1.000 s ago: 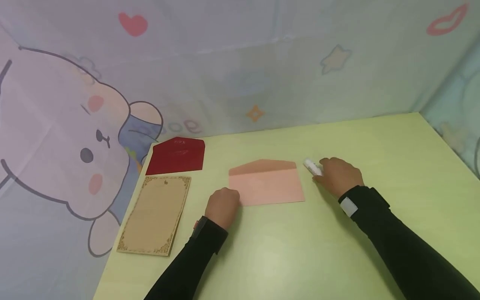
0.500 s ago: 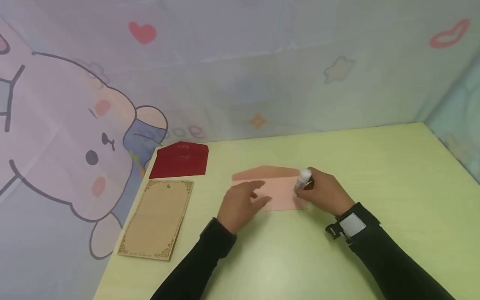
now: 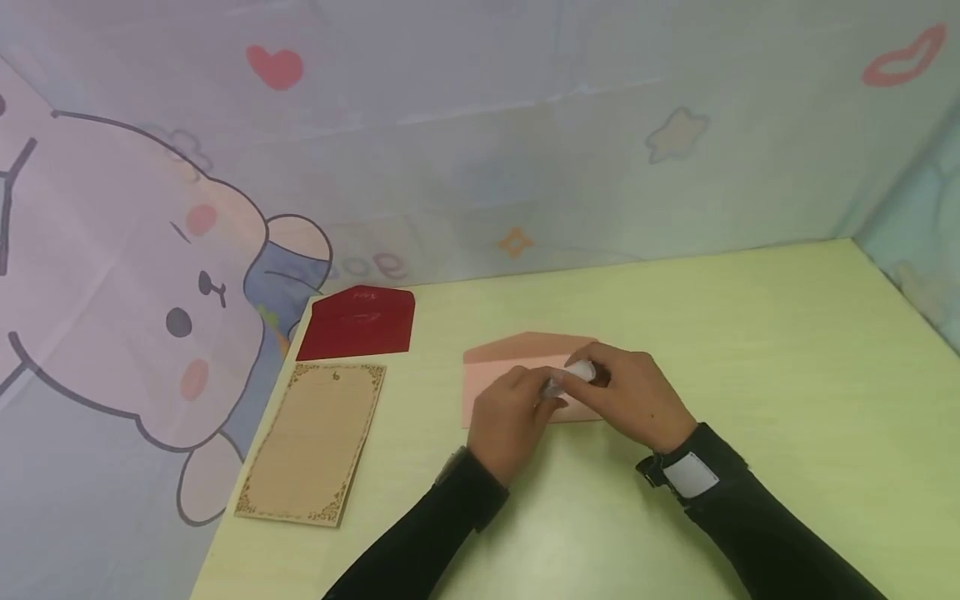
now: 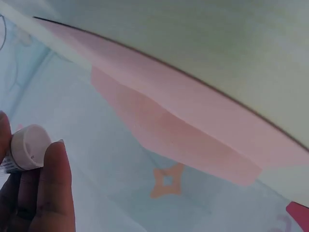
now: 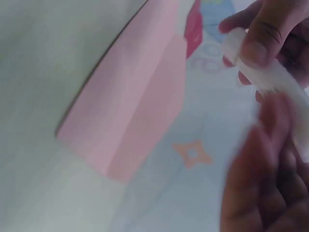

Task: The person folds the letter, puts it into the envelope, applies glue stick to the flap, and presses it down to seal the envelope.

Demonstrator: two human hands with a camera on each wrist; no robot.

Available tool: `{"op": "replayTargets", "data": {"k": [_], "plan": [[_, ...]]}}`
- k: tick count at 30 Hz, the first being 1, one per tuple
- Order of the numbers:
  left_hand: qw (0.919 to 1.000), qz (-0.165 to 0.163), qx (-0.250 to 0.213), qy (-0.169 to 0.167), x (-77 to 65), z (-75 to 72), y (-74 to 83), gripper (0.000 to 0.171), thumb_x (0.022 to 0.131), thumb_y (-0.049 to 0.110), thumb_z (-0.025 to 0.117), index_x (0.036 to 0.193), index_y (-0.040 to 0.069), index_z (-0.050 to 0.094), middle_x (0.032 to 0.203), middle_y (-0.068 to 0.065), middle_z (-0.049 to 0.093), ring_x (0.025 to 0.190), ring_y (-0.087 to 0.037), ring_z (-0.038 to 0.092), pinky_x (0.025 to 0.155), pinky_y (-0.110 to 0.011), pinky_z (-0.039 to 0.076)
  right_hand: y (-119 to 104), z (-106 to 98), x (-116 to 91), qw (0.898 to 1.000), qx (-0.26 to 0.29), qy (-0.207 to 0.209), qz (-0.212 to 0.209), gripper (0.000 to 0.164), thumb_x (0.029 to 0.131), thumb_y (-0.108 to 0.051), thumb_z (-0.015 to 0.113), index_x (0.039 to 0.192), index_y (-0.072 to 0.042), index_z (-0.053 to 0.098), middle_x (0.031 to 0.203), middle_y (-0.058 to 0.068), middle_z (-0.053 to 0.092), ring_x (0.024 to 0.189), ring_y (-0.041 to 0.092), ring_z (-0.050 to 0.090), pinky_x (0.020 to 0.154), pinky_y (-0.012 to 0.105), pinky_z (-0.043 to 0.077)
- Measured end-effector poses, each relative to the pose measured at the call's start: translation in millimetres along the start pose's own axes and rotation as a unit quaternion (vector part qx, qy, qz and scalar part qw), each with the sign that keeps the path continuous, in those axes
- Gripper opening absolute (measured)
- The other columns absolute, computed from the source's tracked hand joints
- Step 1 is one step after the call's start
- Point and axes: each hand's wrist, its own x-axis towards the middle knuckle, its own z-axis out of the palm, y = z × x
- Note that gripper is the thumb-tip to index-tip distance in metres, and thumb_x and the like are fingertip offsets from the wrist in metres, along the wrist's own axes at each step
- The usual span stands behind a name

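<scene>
In the head view both hands meet over a pink envelope (image 3: 486, 372), which lies with its flap unfolded away from me. Between them is a white glue stick (image 3: 579, 372). My left hand (image 3: 510, 425) pinches its near-left end, and my right hand (image 3: 639, 402) holds the other end. The left wrist view shows a round white end of the glue stick (image 4: 32, 147) between the left fingers. From the right wrist, the left thumb presses along the white tube, while the right fingers (image 5: 258, 179) around its lower part are blurred. Fingers hide part of the tube.
A red envelope (image 3: 363, 323) lies at the table's far left corner. In front of it is a tan sheet (image 3: 311, 446) with a decorated border, near the left edge. A printed cloth (image 3: 465, 150) hangs behind the pale yellow table (image 3: 750, 333).
My right hand has picked up the glue stick from right of the pink envelope and carried it left over the envelope. My left hand has moved right and now grips the stick's other end.
</scene>
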Motion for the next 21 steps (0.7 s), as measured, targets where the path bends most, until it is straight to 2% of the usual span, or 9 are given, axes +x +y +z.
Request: {"op": "replayTargets", "data": {"k": [2, 4, 9, 12, 15, 17, 19, 21], "plan": [[0.9998, -0.007, 0.014, -0.013, 0.4, -1.2, 0.5, 0.034, 0.091, 0.026, 0.097, 0.116, 0.015, 0.077, 0.094, -0.001, 0.079, 0.080, -0.013, 0.076, 0.066, -0.026, 0.062, -3, 2, 1, 0.999, -0.024, 0.034, -0.011, 0.020, 0.106, -0.035, 0.083, 0.101, -0.016, 0.077, 0.080, -0.003, 0.073, 0.071, 0.012, 0.063, 0.068, 0.028, 0.050], [0.9993, -0.016, 0.026, -0.020, 1.2, -3.0, 1.6, 0.033, 0.092, 0.030, 0.097, 0.115, 0.017, 0.078, 0.096, 0.000, 0.082, 0.083, -0.013, 0.079, 0.065, -0.029, 0.064, -6, 4, 1, 0.998, -0.038, 0.044, -0.021, 0.022, 0.105, -0.034, 0.084, 0.097, -0.016, 0.075, 0.075, -0.004, 0.070, 0.067, 0.011, 0.060, 0.065, 0.028, 0.049], [0.9989, -0.017, 0.041, -0.014, 3.0, -7.1, 2.6, 0.033, 0.090, 0.037, 0.098, 0.111, 0.018, 0.081, 0.095, 0.003, 0.086, 0.083, -0.012, 0.081, 0.067, -0.028, 0.066, -11, 5, 1, 0.998, -0.056, 0.010, -0.038, 0.021, 0.108, -0.034, 0.080, 0.100, -0.016, 0.076, 0.085, -0.004, 0.076, 0.072, 0.008, 0.064, 0.069, 0.029, 0.052], [0.9992, -0.007, 0.030, -0.026, 5.1, -10.0, 1.7, 0.029, 0.090, 0.036, 0.096, 0.108, 0.018, 0.082, 0.094, 0.004, 0.086, 0.080, -0.010, 0.080, 0.068, -0.025, 0.063, -10, 3, 0, 0.994, -0.081, -0.004, -0.072, 0.020, 0.109, -0.031, 0.080, 0.102, -0.013, 0.075, 0.093, -0.002, 0.079, 0.075, 0.008, 0.064, 0.070, 0.030, 0.054], [0.9983, -0.005, 0.008, -0.058, 8.7, -14.3, 1.0, 0.023, 0.094, 0.035, 0.093, 0.104, 0.018, 0.082, 0.090, 0.004, 0.084, 0.074, -0.008, 0.074, 0.066, -0.023, 0.058, -6, 1, -2, 0.988, -0.098, -0.015, -0.114, 0.014, 0.108, -0.027, 0.080, 0.105, -0.014, 0.074, 0.100, -0.003, 0.080, 0.081, 0.009, 0.068, 0.074, 0.032, 0.058], [0.9957, -0.009, -0.012, -0.092, 11.6, -17.6, 0.1, 0.019, 0.098, 0.035, 0.089, 0.103, 0.018, 0.082, 0.087, 0.004, 0.083, 0.071, -0.009, 0.071, 0.064, -0.024, 0.055, -2, 0, -3, 0.983, -0.110, -0.020, -0.143, 0.009, 0.108, -0.023, 0.079, 0.110, -0.016, 0.074, 0.104, -0.005, 0.080, 0.088, 0.009, 0.070, 0.080, 0.033, 0.061], [0.9903, -0.021, -0.040, -0.132, 13.4, -19.6, -2.1, 0.018, 0.103, 0.034, 0.084, 0.109, 0.017, 0.083, 0.089, 0.003, 0.083, 0.074, -0.010, 0.071, 0.068, -0.025, 0.055, 1, 1, -4, 0.974, -0.130, -0.019, -0.182, 0.013, 0.106, -0.016, 0.082, 0.113, -0.017, 0.072, 0.105, -0.006, 0.077, 0.092, 0.010, 0.071, 0.083, 0.034, 0.063], [0.9807, -0.039, -0.079, -0.175, 14.2, -20.6, -5.9, 0.017, 0.107, 0.033, 0.080, 0.113, 0.017, 0.084, 0.091, 0.002, 0.084, 0.078, -0.011, 0.073, 0.073, -0.025, 0.057, 5, 3, -6, 0.962, -0.152, -0.011, -0.229, 0.024, 0.101, -0.009, 0.086, 0.116, -0.017, 0.070, 0.101, -0.005, 0.074, 0.092, 0.011, 0.071, 0.082, 0.032, 0.063]]}}
